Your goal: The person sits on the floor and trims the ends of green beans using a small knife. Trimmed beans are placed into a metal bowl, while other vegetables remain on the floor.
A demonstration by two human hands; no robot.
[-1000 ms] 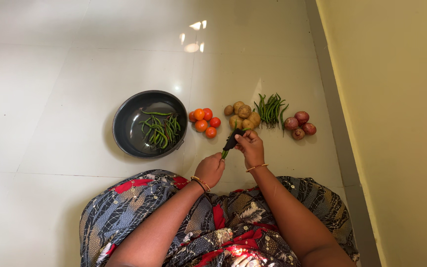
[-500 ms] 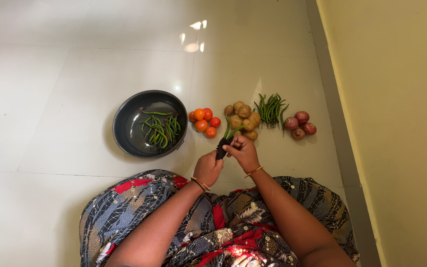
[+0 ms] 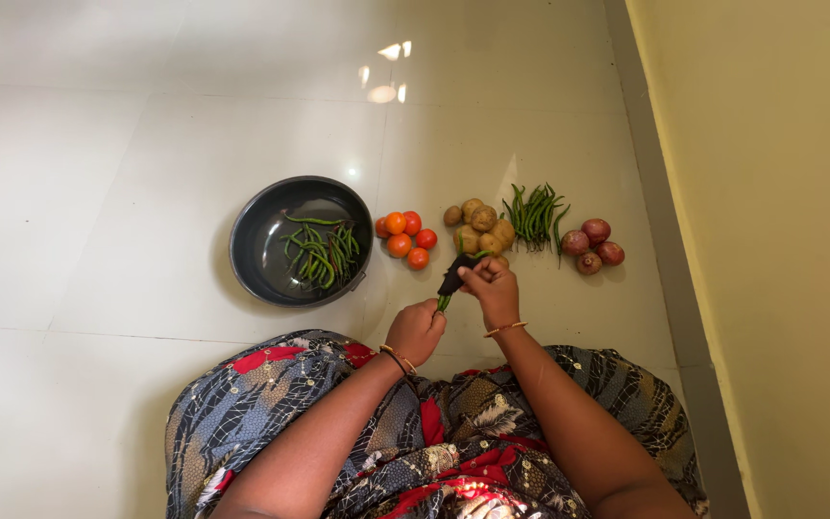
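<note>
Since half a second ago the right hand (image 3: 492, 284) has drawn its black peeler (image 3: 454, 273) up along the green bean (image 3: 444, 302), away from the left hand (image 3: 418, 329), which is clenched on the bean's lower end above the floor (image 3: 98, 192). The peeler's blade is too small to make out.

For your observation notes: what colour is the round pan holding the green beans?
Dark grey pan, seen in the head view.

Dark grey bowl (image 3: 261, 250) holds green beans (image 3: 321, 254). Right of the bowl: orange-red tomatoes (image 3: 405, 237), tan potatoes (image 3: 480, 225), green chillies (image 3: 533, 213), purple-red onions (image 3: 594, 244). Floor (image 3: 98, 173) glossy white; wall (image 3: 780, 192) yellow; dress (image 3: 271, 404) grey-black patterned with red.
</note>
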